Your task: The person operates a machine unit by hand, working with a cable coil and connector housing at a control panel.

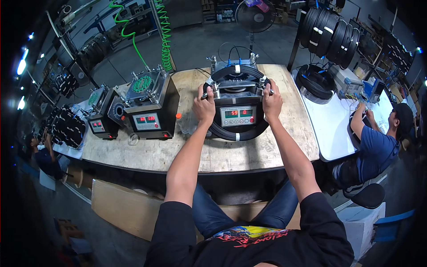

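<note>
Black coil | between left hand and right hand | both gripping its sides

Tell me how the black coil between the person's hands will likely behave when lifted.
The coil will probably hold its ring shape but flex somewhat, as white ties bundle its thin loops. It may feel fairly heavy, since the loops look densely packed. It could catch on the machine, whose panel shows through the ring.
</note>
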{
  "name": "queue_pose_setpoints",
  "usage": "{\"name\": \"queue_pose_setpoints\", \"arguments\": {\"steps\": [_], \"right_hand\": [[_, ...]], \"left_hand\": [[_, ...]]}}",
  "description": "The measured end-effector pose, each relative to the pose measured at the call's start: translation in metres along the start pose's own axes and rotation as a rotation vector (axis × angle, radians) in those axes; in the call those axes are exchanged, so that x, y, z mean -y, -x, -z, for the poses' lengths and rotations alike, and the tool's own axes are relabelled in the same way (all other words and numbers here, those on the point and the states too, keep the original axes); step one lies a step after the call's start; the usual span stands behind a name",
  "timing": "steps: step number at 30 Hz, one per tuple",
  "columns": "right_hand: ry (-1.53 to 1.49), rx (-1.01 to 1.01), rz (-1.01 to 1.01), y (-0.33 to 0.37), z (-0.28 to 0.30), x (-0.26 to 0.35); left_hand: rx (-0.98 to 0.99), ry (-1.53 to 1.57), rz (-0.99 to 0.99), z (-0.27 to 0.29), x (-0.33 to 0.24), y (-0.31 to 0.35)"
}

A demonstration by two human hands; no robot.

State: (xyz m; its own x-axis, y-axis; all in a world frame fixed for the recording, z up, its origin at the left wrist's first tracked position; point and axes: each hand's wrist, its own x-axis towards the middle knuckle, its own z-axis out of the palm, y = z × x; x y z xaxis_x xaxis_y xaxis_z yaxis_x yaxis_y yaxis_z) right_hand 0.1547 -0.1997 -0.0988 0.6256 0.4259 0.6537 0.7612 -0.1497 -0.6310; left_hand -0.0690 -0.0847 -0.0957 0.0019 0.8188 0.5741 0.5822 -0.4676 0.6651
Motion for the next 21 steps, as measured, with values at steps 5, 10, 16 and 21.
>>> {"name": "queue_pose_setpoints", "arguments": {"steps": [5, 10, 16, 21], "right_hand": [[-0.026, -0.016, 0.003, -0.001, 0.000, 0.001], [-0.066, -0.026, 0.016, -0.001, 0.005, 0.003], [-0.094, 0.052, -0.128, 0.000, 0.017, 0.012], [-0.332, 0.148, -0.131, 0.004, 0.022, 0.011]], "left_hand": [[-0.012, 0.030, -0.021, 0.001, 0.001, -0.001], [-0.011, 0.098, -0.078, 0.005, 0.002, 0.000], [0.078, 0.238, -0.056, 0.016, -0.002, 0.011], [-0.105, 0.370, -0.069, -0.016, 0.048, 0.035]]}}
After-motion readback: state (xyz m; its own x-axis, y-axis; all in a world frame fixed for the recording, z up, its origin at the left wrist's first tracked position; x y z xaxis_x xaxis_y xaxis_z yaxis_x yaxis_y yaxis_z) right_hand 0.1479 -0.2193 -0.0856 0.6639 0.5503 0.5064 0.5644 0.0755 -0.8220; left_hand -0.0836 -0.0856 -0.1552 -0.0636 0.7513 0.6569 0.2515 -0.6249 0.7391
